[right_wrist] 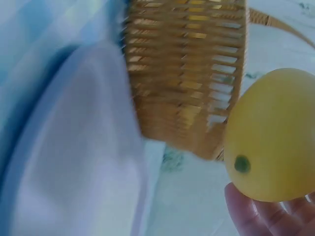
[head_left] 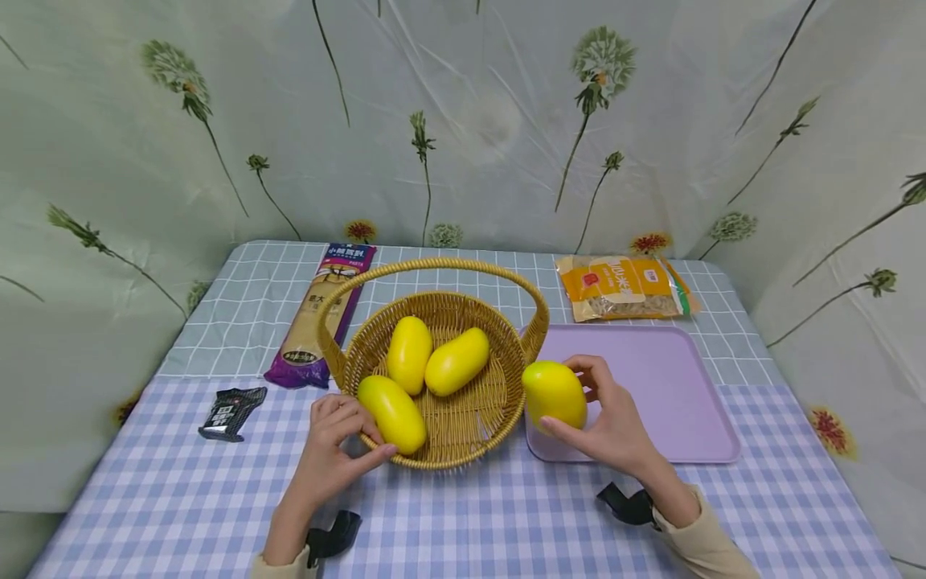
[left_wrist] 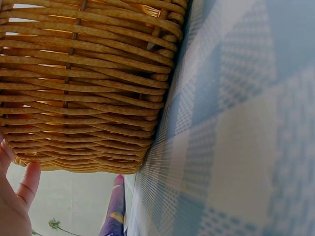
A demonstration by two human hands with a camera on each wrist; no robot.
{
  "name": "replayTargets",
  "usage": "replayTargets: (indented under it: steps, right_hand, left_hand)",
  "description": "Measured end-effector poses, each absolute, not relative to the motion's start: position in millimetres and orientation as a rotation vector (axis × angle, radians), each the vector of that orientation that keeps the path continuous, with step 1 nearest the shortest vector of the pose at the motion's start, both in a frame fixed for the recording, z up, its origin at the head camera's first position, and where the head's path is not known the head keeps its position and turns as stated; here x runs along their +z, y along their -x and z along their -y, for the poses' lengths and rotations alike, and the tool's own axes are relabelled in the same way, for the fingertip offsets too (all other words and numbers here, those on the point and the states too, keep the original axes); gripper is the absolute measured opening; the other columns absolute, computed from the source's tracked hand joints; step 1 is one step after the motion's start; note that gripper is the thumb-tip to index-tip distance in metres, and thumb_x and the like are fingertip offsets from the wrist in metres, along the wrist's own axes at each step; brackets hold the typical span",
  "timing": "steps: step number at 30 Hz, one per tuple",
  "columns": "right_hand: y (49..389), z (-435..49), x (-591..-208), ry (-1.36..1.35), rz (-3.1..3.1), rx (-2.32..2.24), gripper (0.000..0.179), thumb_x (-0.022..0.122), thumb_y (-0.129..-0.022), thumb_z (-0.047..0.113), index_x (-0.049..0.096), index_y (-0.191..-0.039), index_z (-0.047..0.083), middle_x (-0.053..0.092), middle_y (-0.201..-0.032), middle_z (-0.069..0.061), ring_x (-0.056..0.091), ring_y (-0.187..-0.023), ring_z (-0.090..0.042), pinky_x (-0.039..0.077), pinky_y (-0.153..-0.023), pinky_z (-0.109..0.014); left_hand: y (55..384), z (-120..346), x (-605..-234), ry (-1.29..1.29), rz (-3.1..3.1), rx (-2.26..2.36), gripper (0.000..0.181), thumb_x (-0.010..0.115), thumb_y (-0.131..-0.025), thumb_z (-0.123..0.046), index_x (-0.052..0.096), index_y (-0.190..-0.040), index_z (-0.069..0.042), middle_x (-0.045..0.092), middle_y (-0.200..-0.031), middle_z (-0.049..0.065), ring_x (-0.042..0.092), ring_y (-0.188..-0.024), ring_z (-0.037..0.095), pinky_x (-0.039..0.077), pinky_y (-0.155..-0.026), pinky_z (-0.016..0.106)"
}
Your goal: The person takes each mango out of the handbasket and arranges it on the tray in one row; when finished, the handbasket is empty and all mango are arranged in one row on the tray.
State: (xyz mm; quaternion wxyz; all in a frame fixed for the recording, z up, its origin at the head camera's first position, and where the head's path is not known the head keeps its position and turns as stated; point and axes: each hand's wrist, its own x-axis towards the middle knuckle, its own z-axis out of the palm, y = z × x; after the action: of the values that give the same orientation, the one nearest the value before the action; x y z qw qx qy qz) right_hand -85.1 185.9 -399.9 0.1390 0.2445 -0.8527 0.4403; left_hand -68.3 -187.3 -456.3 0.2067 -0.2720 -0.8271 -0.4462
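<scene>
My right hand [head_left: 611, 422] holds a yellow mango [head_left: 553, 394] between thumb and fingers, raised just right of the wicker basket [head_left: 463, 462]. A small green spot marks that mango in the right wrist view. Three more yellow mangoes lie inside the basket: one upright at the back [head_left: 409, 354], one slanted at centre [head_left: 458, 362], and one at the near left [head_left: 393, 414]. My left hand [head_left: 336, 442] grips the basket's near-left rim, right beside the nearest mango. From the left wrist, the woven side [left_wrist: 83, 98] fills much of the view.
A lilac tray [head_left: 673, 394] lies right of the basket, with an orange food packet [head_left: 622, 288] behind it. On the left are a purple pasta bag [head_left: 318, 322] and a small black packet [head_left: 231, 414]. The basket's tall handle [head_left: 448, 264] arches over it.
</scene>
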Motion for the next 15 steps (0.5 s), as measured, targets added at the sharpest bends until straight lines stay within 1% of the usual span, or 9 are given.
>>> replayTargets:
  steps: [3, 6, 12, 15]
  right_hand:
    - [85, -195, -406, -0.592, 2.530, 1.242, 0.071, 0.085, -0.064, 0.012, 0.044, -0.122, 0.005, 0.056, -0.111, 0.000, 0.053, -0.082, -0.015, 0.046, -0.064, -0.030]
    - [87, -202, -411, -0.488, 2.602, 1.222, 0.071, 0.085, -0.067, 0.015, 0.043, -0.124, 0.006, 0.055, -0.111, -0.003, 0.051, -0.082, -0.018, 0.047, -0.063, -0.032]
    - [97, -207, -421, -0.311, 2.719, 1.203, 0.069, 0.083, -0.073, 0.028, 0.042, -0.124, 0.005, 0.052, -0.110, -0.010, 0.051, -0.088, -0.025, 0.046, -0.073, -0.041]
    - [103, -208, -425, -0.237, 2.778, 1.193, 0.071, 0.081, -0.073, 0.035, 0.043, -0.123, 0.003, 0.050, -0.108, -0.012, 0.051, -0.088, -0.026, 0.044, -0.074, -0.042]
  left_hand:
    - [69, 187, -456, 0.759, 2.305, -1.241, 0.027, 0.085, -0.069, -0.027, 0.059, -0.073, -0.031, 0.055, -0.078, -0.016, 0.042, -0.087, 0.012, 0.019, -0.088, 0.035]
    - [69, 187, -456, 0.759, 2.302, -1.241, 0.027, 0.085, -0.069, -0.027, 0.059, -0.073, -0.031, 0.055, -0.078, -0.016, 0.043, -0.086, 0.012, 0.019, -0.089, 0.035]
    - [68, 188, -456, 0.758, 2.301, -1.240, 0.027, 0.085, -0.069, -0.027, 0.059, -0.073, -0.031, 0.055, -0.078, -0.016, 0.043, -0.087, 0.012, 0.019, -0.089, 0.035]
    - [68, 187, -456, 0.756, 2.307, -1.240, 0.028, 0.086, -0.069, -0.027, 0.059, -0.073, -0.031, 0.055, -0.078, -0.016, 0.043, -0.087, 0.013, 0.019, -0.089, 0.035]
